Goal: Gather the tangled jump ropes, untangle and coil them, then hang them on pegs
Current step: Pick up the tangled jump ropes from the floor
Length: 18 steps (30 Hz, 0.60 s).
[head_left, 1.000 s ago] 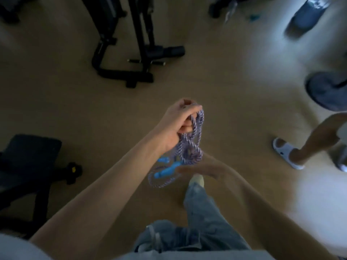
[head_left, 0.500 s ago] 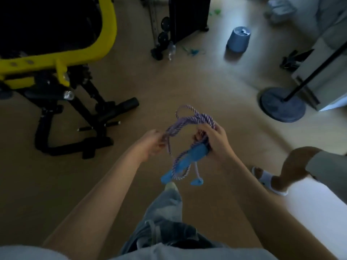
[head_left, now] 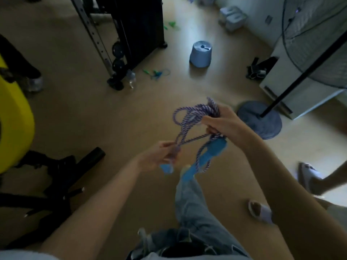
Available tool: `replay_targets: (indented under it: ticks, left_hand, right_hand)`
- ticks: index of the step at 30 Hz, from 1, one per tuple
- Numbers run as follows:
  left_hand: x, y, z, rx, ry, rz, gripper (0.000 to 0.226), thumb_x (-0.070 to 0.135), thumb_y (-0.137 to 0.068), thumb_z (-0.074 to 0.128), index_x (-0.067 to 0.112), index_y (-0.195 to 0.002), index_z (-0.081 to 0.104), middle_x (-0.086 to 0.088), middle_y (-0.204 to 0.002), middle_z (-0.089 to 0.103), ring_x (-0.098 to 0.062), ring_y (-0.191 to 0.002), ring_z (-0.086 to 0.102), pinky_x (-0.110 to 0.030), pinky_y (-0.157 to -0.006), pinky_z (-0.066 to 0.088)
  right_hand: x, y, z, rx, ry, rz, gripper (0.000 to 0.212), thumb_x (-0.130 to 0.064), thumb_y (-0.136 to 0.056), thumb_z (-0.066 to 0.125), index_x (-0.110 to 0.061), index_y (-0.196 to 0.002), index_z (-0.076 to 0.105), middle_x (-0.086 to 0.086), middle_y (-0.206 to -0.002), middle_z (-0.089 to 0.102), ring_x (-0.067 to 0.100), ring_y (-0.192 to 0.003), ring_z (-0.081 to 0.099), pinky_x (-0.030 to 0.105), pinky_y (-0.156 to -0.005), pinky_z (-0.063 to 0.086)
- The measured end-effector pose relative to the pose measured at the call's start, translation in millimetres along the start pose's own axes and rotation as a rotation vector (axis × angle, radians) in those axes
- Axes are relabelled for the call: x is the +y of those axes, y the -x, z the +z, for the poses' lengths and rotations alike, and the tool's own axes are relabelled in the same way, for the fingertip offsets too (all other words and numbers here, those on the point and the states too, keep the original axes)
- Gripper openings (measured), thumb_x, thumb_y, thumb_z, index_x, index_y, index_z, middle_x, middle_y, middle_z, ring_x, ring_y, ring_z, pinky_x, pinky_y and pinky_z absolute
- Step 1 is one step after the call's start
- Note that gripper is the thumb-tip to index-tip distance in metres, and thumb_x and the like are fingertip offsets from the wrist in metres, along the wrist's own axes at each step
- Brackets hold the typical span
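Observation:
A purple-and-white braided jump rope (head_left: 189, 117) with blue handles (head_left: 210, 154) hangs in a tangle between my hands, above the floor. My right hand (head_left: 223, 122) grips the bunched loops at the top, and one blue handle dangles below it. My left hand (head_left: 161, 156) pinches a strand lower down to the left, with a second blue handle (head_left: 166, 168) just under it. Another jump rope, green and blue (head_left: 156, 73), lies on the floor farther off near the black rack.
A yellow exercise machine (head_left: 15, 117) with a black base stands at the left. A black weight rack (head_left: 131, 30) is at the back, a blue upturned bucket (head_left: 201, 54) beyond. A fan stand's round base (head_left: 262, 121) sits right. Another person's sandalled foot (head_left: 308, 175) is at the right.
My view has swung up across the room. The rope passed from my left hand's grip to my right, and my left hand now pulls a strand away, spreading the tangle.

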<state>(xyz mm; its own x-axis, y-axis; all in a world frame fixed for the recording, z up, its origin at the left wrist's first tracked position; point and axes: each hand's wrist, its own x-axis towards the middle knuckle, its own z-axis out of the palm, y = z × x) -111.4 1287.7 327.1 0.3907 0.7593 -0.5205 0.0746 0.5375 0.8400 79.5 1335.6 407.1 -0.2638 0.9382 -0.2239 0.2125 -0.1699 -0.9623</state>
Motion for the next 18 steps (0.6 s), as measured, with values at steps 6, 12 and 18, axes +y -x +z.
replay_targets:
  ticks: [6, 12, 18]
  left_hand:
    - [137, -126, -80, 0.530, 0.269, 0.100, 0.023, -0.004, -0.089, 0.047, 0.011, -0.072, 0.052, -0.003, -0.064, 0.048, -0.008, -0.052, 0.043, -0.018, -0.050, 0.034]
    - [254, -241, -140, 0.421, 0.984, 0.136, 0.016, 0.000, -0.089, 0.045, 0.007, -0.079, 0.054, -0.002, -0.054, 0.052, -0.007, -0.041, 0.051, -0.020, -0.045, 0.046]
    - [326, -362, -276, 0.465, 0.765, 0.019, 0.011, 0.002, -0.091, 0.046, 0.004, -0.082, 0.052, -0.010, -0.077, 0.055, -0.014, -0.059, 0.059, -0.023, -0.053, 0.054]
  right_hand:
    - [-2, -177, -27, -0.307, 0.688, 0.026, 0.046, 0.002, -0.082, 0.063, -0.001, -0.123, 0.043, -0.002, -0.101, 0.051, 0.008, -0.076, 0.051, 0.004, -0.062, 0.033]
    - [-9, -342, -7, -0.300, 0.343, -0.053, 0.075, -0.015, -0.068, 0.082, -0.012, -0.131, 0.043, -0.001, -0.122, 0.053, 0.003, -0.107, 0.051, 0.014, -0.092, 0.040]
    - [-16, -533, -18, 0.118, 0.194, 0.128, 0.020, 0.006, -0.076, 0.064, -0.001, -0.094, 0.064, 0.004, -0.071, 0.058, 0.012, -0.063, 0.050, 0.026, -0.059, 0.040]
